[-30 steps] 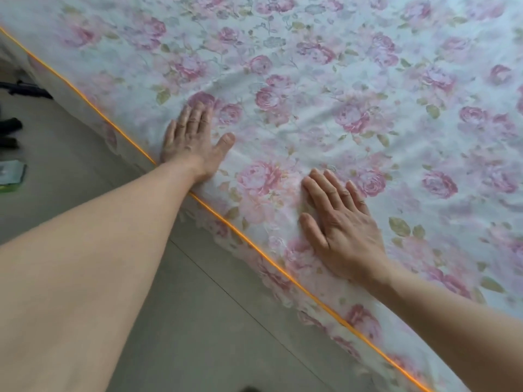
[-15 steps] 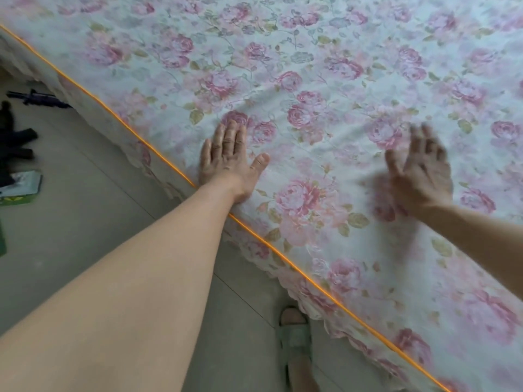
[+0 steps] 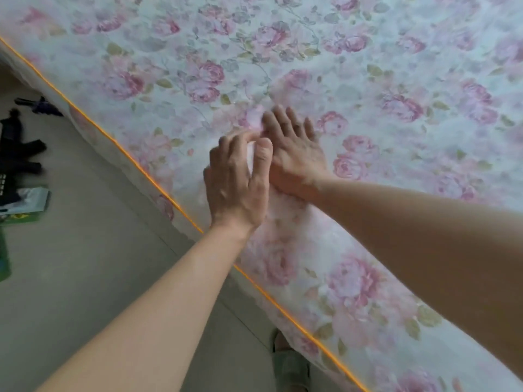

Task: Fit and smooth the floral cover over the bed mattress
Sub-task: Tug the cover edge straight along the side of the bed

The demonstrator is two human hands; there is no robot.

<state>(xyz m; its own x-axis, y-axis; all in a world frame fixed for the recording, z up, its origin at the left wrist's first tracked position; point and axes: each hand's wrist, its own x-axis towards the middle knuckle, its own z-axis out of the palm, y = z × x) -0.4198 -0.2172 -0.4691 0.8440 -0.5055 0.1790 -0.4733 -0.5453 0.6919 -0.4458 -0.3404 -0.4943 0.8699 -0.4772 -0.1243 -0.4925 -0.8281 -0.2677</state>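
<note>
The floral cover (image 3: 368, 80), white with pink roses, lies over the mattress and fills the upper right. Its orange piped edge (image 3: 141, 165) runs diagonally from upper left to lower right. My right hand (image 3: 294, 151) lies flat on the cover a little in from the edge, palm down with its fingers stretched out. My left hand (image 3: 237, 182) sits right beside it, touching its thumb side. The left hand's fingers are bent and apart with their tips on the fabric. The hand is blurred, and I see no fold gripped in it.
Grey tiled floor (image 3: 85, 264) runs along the bed's left side. Black objects (image 3: 17, 154) and a green and white packet (image 3: 28, 202) lie on it at far left. My foot in a green sandal (image 3: 290, 363) stands close to the bed's side at the bottom.
My right hand has swept left across the cover to rest beside my left hand. My left hand has lifted its palm and curled its fingers. The view has shifted right along the bed.
</note>
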